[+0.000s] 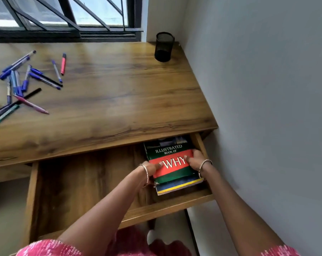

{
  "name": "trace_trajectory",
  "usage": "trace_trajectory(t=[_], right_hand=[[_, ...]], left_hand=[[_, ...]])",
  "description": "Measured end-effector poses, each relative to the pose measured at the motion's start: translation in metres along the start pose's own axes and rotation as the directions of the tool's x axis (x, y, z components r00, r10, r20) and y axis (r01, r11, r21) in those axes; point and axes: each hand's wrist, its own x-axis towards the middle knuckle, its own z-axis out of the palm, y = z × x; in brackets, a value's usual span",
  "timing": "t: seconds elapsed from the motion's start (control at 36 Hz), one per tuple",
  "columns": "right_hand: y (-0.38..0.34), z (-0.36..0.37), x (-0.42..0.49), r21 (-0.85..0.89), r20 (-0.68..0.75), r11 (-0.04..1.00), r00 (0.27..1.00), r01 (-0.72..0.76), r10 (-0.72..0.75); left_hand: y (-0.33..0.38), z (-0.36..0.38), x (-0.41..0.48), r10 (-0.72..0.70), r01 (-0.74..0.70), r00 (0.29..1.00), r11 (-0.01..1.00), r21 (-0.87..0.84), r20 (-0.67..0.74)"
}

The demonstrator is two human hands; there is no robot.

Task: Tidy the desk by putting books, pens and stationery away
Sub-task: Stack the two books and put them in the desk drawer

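A green and red book (172,154) titled "Illustrated Book of Why" lies on top of a stack with a blue and yellow book (176,188) under it, in the right end of the open wooden drawer (79,182). My left hand (151,169) grips the top book's left edge, thumb on the red cover. My right hand (195,160) grips its right edge, thumb on the cover too. Several pens and markers (25,82) lie scattered on the desk's left part. A black mesh pen cup (164,47) stands at the back right corner.
The wooden desk (110,93) runs under a barred window (64,17), with a grey wall (267,89) along its right side. The drawer's left part shows bare wood. A pink highlighter (63,64) lies apart from the pen pile.
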Motion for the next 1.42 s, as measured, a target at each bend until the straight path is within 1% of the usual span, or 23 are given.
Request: trace_trajectory(t=[0.08,0.14,0.25,0.33,0.42,0.47,0.5,0.58,0.64,0.69,0.75,0.83,0.89,0.94,0.97,1.03,1.06,1.08,1.14,1.19,1.25,1.36,1.42], right_hand=[[-0.013,0.006,-0.004,-0.057,-0.041,0.998,0.998,-0.041,0.038],[-0.025,0.007,-0.010,-0.121,-0.068,0.991,0.996,-0.062,0.054],[-0.028,0.010,-0.010,-0.287,-0.118,0.954,0.991,-0.091,0.059],[-0.025,0.009,-0.019,-0.427,-0.128,0.903,0.992,-0.043,-0.014],[-0.018,0.004,-0.033,-0.433,-0.132,0.901,0.988,0.014,-0.079],[-0.011,-0.003,-0.046,-0.363,-0.146,0.931,0.984,0.041,-0.100],[-0.008,-0.006,-0.054,-0.320,-0.160,0.946,0.980,0.058,-0.114],[0.002,-0.009,-0.079,-0.232,-0.223,0.967,0.962,0.104,-0.157],[0.009,-0.008,-0.094,-0.217,-0.251,0.966,0.949,0.138,-0.192],[0.016,-0.006,-0.107,-0.195,-0.255,0.967,0.943,0.166,-0.213],[0.022,-0.003,-0.118,-0.181,-0.247,0.965,0.941,0.188,-0.229],[0.032,0.003,-0.131,-0.198,-0.212,0.948,0.934,0.248,-0.288],[0.037,0.008,-0.141,-0.218,-0.146,0.929,0.931,0.300,-0.335],[0.042,0.017,-0.153,-0.240,-0.089,0.896,0.910,0.374,-0.404],[0.045,0.022,-0.159,-0.285,-0.075,0.864,0.889,0.415,-0.451],[0.052,0.036,-0.169,-0.440,-0.063,0.759,0.827,0.480,-0.559],[0.056,0.044,-0.173,-0.524,-0.063,0.685,0.779,0.506,-0.624],[0.059,0.052,-0.177,-0.591,-0.056,0.613,0.731,0.524,-0.680],[0.063,0.066,-0.182,-0.667,-0.045,0.521,0.669,0.532,-0.742],[0.065,0.079,-0.183,-0.699,-0.072,0.499,0.645,0.512,-0.761],[0.063,0.090,-0.181,-0.700,-0.112,0.517,0.640,0.493,-0.760],[0.056,0.102,-0.175,-0.674,-0.134,0.520,0.605,0.525,-0.785],[0.054,0.102,-0.173,-0.661,-0.146,0.527,0.597,0.534,-0.789]], left_hand=[[0.005,0.006,0.015,0.056,-0.053,0.990,0.998,0.028,-0.131],[0.005,0.006,0.027,0.070,-0.067,0.981,0.997,0.022,-0.182],[0.000,0.006,0.040,0.065,-0.062,0.975,0.998,0.019,-0.215],[-0.003,0.010,0.042,0.109,-0.106,0.963,0.994,0.024,-0.246],[-0.007,0.016,0.046,0.138,-0.132,0.965,0.990,0.040,-0.221],[-0.009,0.019,0.049,0.134,-0.108,0.965,0.986,0.124,-0.227],[-0.008,0.018,0.050,0.144,-0.090,0.955,0.973,0.211,-0.258],[-0.001,0.013,0.047,0.248,-0.051,0.903,0.873,0.485,-0.351],[0.008,0.010,0.036,0.316,-0.032,0.876,0.793,0.608,-0.366],[0.015,0.006,0.030,0.346,-0.011,0.870,0.726,0.688,-0.351],[0.018,0.001,0.026,0.352,-0.012,0.883,0.678,0.735,-0.311],[0.014,-0.003,0.009,0.368,-0.055,0.902,0.618,0.785,-0.226],[0.005,-0.007,-0.010,0.434,-0.143,0.891,0.552,0.821,-0.137],[-0.009,-0.014,-0.036,0.485,-0.262,0.875,0.468,0.844,0.003],[-0.019,-0.020,-0.050,0.502,-0.314,0.861,0.409,0.857,0.076],[-0.042,-0.037,-0.078,0.530,-0.344,0.831,0.248,0.906,0.170],[-0.057,-0.047,-0.090,0.553,-0.330,0.812,0.171,0.928,0.187],[-0.073,-0.058,-0.101,0.587,-0.312,0.787,0.116,0.943,0.188],[-0.103,-0.080,-0.118,0.681,-0.279,0.712,0.050,0.959,0.171],[-0.128,-0.098,-0.127,0.758,-0.209,0.637,-0.001,0.978,0.137],[-0.142,-0.111,-0.131,0.795,-0.148,0.596,-0.029,0.989,0.113],[-0.147,-0.125,-0.131,0.875,-0.117,0.474,-0.050,0.992,0.100],[-0.146,-0.127,-0.129,0.890,-0.115,0.444,-0.055,0.992,0.101]])
